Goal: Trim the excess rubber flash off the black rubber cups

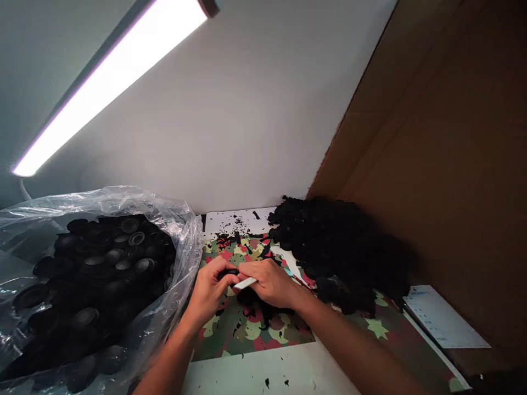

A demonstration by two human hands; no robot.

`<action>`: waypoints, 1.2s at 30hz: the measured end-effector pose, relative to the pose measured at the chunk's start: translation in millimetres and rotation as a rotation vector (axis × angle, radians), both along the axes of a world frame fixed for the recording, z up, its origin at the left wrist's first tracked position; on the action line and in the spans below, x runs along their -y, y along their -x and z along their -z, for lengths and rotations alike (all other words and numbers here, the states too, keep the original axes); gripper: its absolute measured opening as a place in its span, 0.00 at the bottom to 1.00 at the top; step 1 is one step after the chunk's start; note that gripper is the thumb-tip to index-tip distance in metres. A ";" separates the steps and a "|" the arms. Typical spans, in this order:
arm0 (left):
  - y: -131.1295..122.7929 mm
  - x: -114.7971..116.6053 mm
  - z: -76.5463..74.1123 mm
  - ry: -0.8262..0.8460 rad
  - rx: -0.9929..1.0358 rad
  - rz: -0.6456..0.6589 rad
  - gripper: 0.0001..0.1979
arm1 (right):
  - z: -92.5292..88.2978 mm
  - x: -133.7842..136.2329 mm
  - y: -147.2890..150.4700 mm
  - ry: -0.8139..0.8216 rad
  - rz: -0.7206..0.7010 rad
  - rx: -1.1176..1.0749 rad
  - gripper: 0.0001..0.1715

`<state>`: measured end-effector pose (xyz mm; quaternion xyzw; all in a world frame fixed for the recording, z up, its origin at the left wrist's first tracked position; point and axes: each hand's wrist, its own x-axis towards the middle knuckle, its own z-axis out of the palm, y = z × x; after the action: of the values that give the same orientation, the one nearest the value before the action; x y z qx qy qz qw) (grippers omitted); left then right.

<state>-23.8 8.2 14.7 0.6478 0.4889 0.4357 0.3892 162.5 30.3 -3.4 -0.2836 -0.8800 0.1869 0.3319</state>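
Note:
My left hand (210, 286) is closed, thumb and fingers pinching a small black rubber part (227, 272). Pressed up against it from the right, my right hand (267, 280) is wrapped round a white handle-like tool (246, 283); its working end is hidden at the part. Black scraps lie under both hands on a camouflage-patterned mat (230, 343). To the left, a clear plastic bag (190, 236) holds many round black rubber parts (119, 269) like those caps with ringed rims.
A large heap of black trimmings (333, 241) rises at the right against a cardboard sheet (444, 181). A white paper card (448, 318) lies at the far right. Overhead slants a lit tube lamp (115, 82). Black crumbs dot the white table surface (251, 378).

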 end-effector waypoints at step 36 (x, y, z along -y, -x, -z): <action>-12.1 5.6 16.6 0.100 0.438 -0.128 0.16 | -5.7 14.3 2.8 0.570 0.241 -0.521 0.18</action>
<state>-11.7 2.6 -1.9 0.4852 0.4540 0.5650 0.4891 159.7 16.1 2.3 -0.4084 -0.6398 0.4488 0.4717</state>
